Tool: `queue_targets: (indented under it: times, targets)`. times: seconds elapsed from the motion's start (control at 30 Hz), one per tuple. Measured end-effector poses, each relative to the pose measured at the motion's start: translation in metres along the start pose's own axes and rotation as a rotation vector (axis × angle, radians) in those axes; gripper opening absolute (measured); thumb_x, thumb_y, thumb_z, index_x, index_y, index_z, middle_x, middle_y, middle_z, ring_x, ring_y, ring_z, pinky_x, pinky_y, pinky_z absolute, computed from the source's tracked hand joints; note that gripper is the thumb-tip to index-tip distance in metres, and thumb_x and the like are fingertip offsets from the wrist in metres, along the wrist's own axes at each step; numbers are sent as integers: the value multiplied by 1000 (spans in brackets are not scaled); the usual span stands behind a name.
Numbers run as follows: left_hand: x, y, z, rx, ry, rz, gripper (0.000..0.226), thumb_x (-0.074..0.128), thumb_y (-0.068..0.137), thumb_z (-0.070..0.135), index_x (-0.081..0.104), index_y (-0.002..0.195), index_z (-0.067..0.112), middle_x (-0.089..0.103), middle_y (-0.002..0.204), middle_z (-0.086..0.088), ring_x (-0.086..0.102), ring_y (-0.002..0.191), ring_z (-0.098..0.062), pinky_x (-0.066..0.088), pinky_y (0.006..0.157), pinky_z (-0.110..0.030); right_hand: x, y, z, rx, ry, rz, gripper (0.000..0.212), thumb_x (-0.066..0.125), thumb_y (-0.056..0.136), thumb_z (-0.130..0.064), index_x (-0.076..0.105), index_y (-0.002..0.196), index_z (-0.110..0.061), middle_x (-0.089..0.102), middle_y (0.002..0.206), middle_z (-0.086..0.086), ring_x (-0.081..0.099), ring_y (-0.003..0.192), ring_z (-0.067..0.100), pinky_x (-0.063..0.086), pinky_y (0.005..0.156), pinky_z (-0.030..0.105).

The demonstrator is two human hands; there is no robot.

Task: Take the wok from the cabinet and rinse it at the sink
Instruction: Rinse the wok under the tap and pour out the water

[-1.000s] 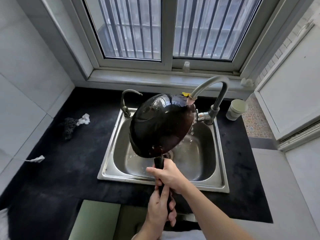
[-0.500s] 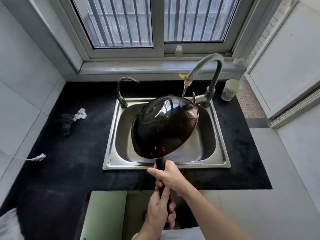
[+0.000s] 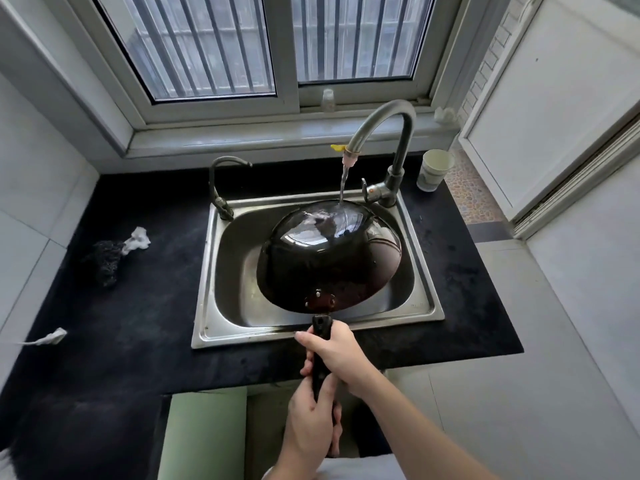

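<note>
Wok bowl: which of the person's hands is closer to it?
Right. The right hand grips the handle just behind the wok bowl; the left hand grips the handle's far end, behind the right hand.

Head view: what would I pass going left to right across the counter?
Paper scrap → scrubber → small tap → wok → cup. The big faucet overlaps the wok, so it is left out.
</note>
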State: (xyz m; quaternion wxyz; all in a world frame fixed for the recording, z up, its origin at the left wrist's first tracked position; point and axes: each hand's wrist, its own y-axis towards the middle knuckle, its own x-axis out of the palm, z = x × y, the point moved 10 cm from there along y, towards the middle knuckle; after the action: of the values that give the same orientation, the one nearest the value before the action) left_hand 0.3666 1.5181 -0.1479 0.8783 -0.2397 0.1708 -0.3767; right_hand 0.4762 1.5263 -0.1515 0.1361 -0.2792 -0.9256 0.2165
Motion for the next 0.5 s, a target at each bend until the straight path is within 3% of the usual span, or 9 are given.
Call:
queue_targets:
  times: [0.1,0.23,0.37,0.5]
  targets:
    - [-5,4,0,33,71,28,23,48,100,29,62,108,13,59,55,-5,52,43,-17,42,41,-30,-8,5,12,92,26,157,20,71,92,-21,58,85,-8,64,63,5,64,52,21,57,59,36]
    - [-8,4,9,88,131,61,20,45,100,29,61,94,18,62,57,-6,55,44,-17,46,43,-34,-10,9,23,166,120,290,28,75,89,-26,53,91,-9,53,56,-1,51,43,12,50,50,30]
    - [-11,8,13,109,169,96,22,43,101,30,60,92,19,66,62,-11,60,45,-18,51,44,-35,-3,12,14,149,248,230,24,68,95,-24,52,81,-12,47,52,-4,42,43,11,41,45,28]
    - [-6,16,3,16,105,72,13,43,101,31,53,102,23,70,67,-10,67,51,-20,57,49,-34,0,12,10,111,308,166,34,64,98,-22,47,70,-16,39,51,-3,36,43,11,36,42,26]
